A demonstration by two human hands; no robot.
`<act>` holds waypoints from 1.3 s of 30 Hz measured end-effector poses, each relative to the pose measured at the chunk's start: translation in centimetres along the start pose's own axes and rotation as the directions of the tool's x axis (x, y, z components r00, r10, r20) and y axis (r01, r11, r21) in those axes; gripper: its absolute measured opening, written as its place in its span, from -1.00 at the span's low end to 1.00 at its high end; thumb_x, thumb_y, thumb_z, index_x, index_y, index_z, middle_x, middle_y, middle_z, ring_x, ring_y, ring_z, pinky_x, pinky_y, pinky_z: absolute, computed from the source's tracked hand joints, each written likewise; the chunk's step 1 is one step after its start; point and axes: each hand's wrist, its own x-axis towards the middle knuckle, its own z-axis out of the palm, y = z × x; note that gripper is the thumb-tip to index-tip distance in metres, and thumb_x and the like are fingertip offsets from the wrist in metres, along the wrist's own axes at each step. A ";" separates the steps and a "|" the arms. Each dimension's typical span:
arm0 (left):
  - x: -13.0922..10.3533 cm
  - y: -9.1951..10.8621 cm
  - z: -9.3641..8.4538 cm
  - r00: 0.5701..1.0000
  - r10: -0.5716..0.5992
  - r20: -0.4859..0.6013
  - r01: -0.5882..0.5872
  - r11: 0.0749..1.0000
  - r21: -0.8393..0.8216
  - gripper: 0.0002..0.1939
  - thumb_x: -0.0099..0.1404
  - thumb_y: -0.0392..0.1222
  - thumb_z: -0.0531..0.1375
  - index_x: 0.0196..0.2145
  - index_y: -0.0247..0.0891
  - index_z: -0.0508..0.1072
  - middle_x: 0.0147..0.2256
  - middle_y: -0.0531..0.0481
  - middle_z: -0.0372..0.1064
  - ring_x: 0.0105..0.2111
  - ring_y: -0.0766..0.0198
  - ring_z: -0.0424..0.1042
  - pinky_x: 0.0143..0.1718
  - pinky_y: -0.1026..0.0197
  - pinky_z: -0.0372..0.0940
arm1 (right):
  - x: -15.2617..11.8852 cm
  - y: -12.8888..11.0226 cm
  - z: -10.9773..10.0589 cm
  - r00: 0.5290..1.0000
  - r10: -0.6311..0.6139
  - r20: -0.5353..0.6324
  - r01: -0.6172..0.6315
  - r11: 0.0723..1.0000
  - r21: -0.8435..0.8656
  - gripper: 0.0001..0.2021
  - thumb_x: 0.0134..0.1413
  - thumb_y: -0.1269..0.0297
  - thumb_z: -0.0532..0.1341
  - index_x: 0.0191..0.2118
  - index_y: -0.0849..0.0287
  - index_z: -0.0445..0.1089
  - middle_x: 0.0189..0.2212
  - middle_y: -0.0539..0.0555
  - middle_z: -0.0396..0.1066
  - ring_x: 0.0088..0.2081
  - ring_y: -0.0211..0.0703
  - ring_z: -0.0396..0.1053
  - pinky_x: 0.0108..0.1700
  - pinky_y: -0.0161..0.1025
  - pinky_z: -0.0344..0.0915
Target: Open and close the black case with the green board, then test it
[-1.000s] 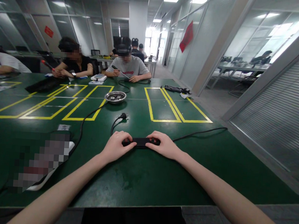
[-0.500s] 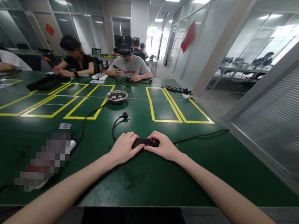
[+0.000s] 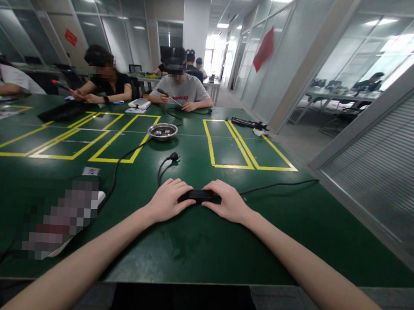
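Observation:
A black power adapter lies level between my two hands, just above or on the green table; which of these I cannot tell. My left hand grips its left end, thumb on the near side and fingers over the far side. Around the right end my right hand is closed in the same way. Only the adapter's middle shows; my fingers hide both ends. From the left side a cord curves up to a black mains plug on the table. Another black cable runs off to the right from my right hand.
A metal bowl with small metal parts stands farther back. At left lies a blurred-out object with a white edge, near a small numbered label. Black tools lie back right. Across the table, a person holds a screwdriver.
My thumbs have moved apart, baring more of the adapter's middle, and the adapter looks slightly turned. The right fingers now lie flatter over it. Across the table, a person's red-handled tool has tipped lower.

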 end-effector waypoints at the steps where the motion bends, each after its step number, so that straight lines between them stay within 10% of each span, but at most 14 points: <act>1: 0.0 0.0 0.0 1.000 0.006 -0.008 -0.006 1.000 -0.005 -0.73 0.49 0.02 0.19 -0.09 -0.23 0.50 -0.20 -0.06 0.55 -0.19 0.11 0.45 -0.16 0.07 0.25 | 0.0 -0.1 0.0 1.000 -0.010 0.002 0.010 1.000 -0.001 -0.83 0.19 0.27 0.37 -0.13 0.14 0.45 -0.25 0.09 0.52 -0.21 -0.05 0.44 -0.14 -0.13 0.37; 32: 0.1 0.1 -0.1 0.996 -0.091 -0.001 0.090 0.985 -0.144 -0.73 0.47 0.00 0.20 -0.10 -0.25 0.54 -0.24 -0.08 0.56 -0.21 0.09 0.48 -0.14 0.06 0.31 | 0.0 1.0 -1.6 0.987 0.013 0.157 -0.017 1.000 0.023 -0.75 0.39 0.17 0.15 0.01 0.15 0.49 -0.14 0.17 0.55 -0.14 -0.03 0.49 -0.07 -0.12 0.39; 39: -0.1 0.8 0.0 0.999 -0.038 -0.018 0.033 0.980 -0.194 -0.47 0.43 -0.04 0.24 0.28 -0.18 0.31 0.11 -0.18 0.45 0.05 0.03 0.46 0.09 0.01 0.38 | 0.1 0.1 -1.6 0.972 0.204 0.114 -0.228 0.937 0.265 -0.75 0.35 0.14 0.17 0.05 0.10 0.28 -0.41 -0.03 0.50 -0.41 -0.16 0.41 -0.32 -0.25 0.29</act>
